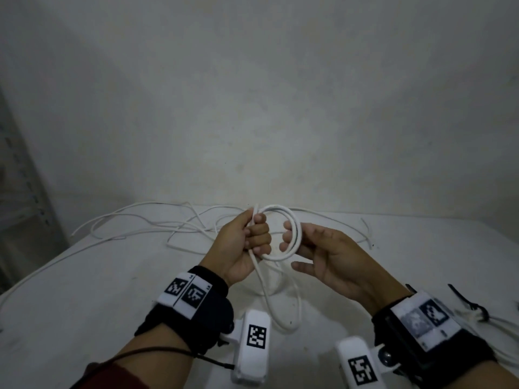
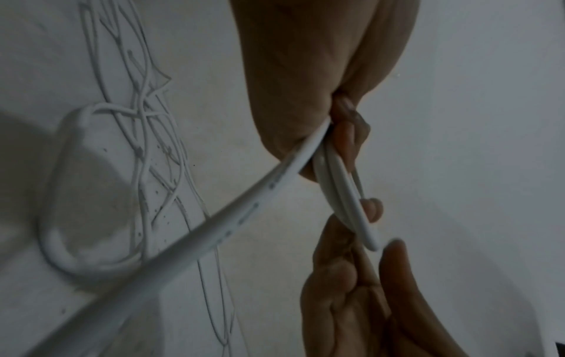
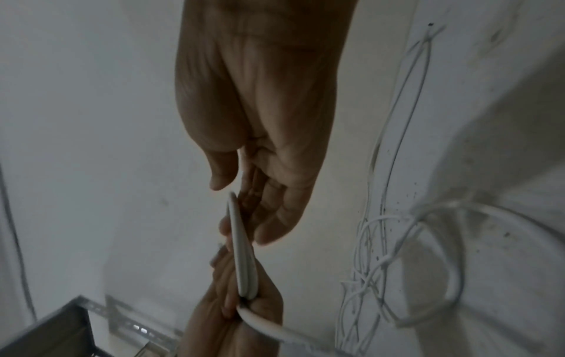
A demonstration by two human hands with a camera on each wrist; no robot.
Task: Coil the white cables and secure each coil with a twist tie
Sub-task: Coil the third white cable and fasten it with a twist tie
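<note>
I hold a small coil of white cable (image 1: pixel 278 206) upright above the table. My left hand (image 1: pixel 252 237) grips the coil's left side in a fist, thumb on top. My right hand (image 1: pixel 317 248) holds the right side, fingers curled through the ring, thumb stretched out below it. The cable's tail (image 1: pixel 264 287) drops from my left fist into a loose loop on the table. The left wrist view shows the coil (image 2: pixel 345 200) edge-on between both hands and the tail (image 2: pixel 229 229) running off. In the right wrist view the coil (image 3: pixel 243 260) is edge-on too.
Several loose white cables (image 1: pixel 140 226) lie tangled across the far part of the white table (image 1: pixel 112 304). A black twist tie (image 1: pixel 474 306) lies at the right edge by more white cable. A metal shelf (image 1: pixel 16 192) stands at the left, a wall behind.
</note>
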